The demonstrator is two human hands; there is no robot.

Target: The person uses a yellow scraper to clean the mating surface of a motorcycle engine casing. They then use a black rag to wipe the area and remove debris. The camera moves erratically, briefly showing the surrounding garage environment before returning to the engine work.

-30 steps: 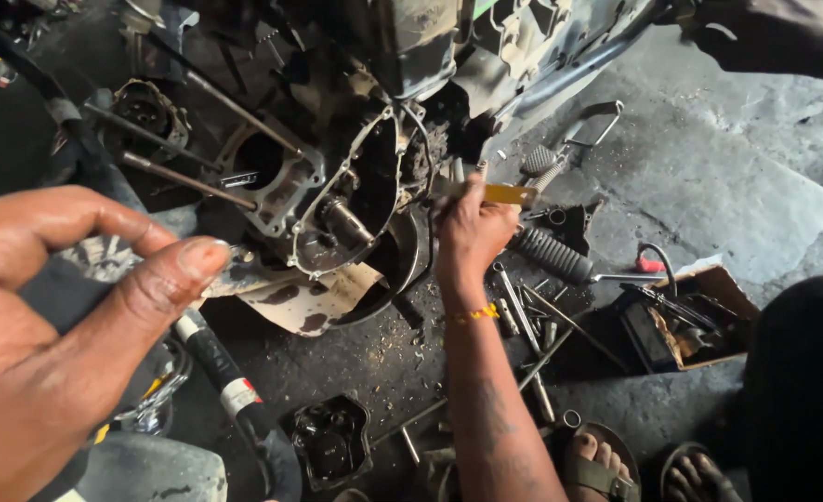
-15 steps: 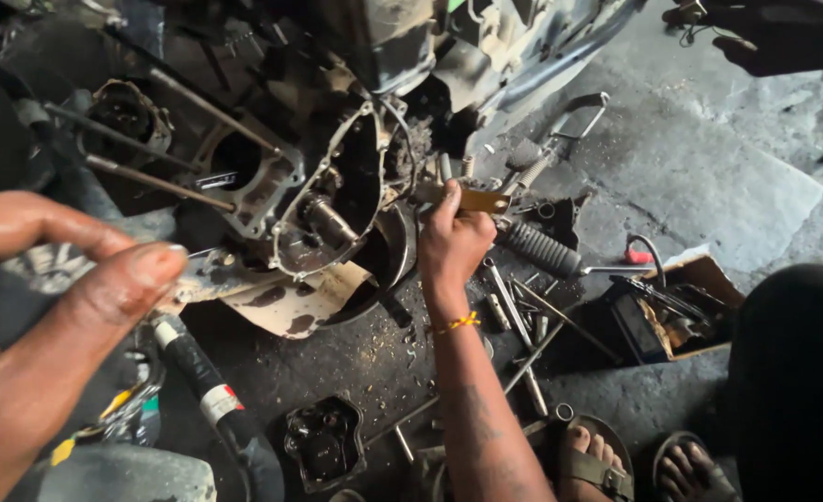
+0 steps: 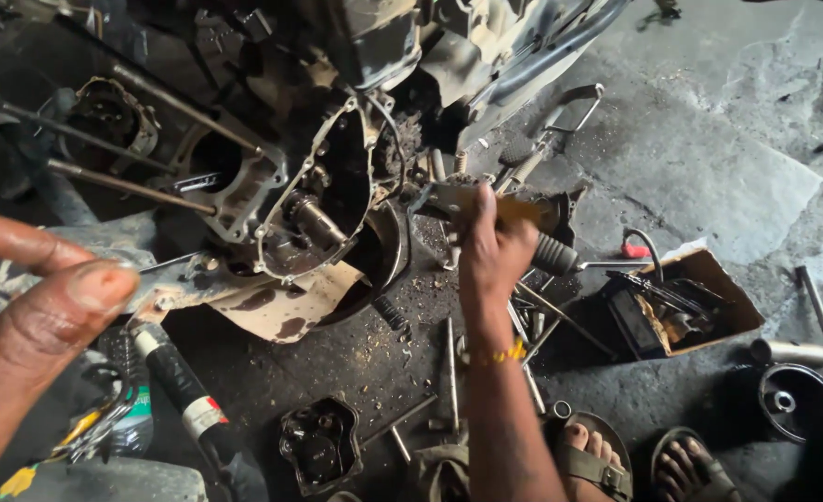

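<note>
My right hand (image 3: 491, 249) reaches out to the middle of the view and is closed around a yellow-brown handled tool (image 3: 515, 206). The tool's metal end lies against the right side of an opened, oily engine case (image 3: 311, 200). A yellow band sits on that wrist. My left hand (image 3: 44, 316) is close to the camera at the left edge. Its thumb and fingers curl toward each other, and I cannot tell whether anything is between them. It hovers beside a stained piece of cardboard (image 3: 286, 307) under the engine.
Long studs (image 3: 128, 181) stick out of the engine toward the left. Loose rods and bolts (image 3: 448, 372), a dark engine part (image 3: 318, 444), a cardboard box of tools (image 3: 681, 302), a black round part (image 3: 788, 400) and sandalled feet (image 3: 644, 460) lie on the greasy concrete floor.
My right hand has stayed on the tool at the engine's side, shifting slightly. My left hand has drifted left and lower in view as the camera moved.
</note>
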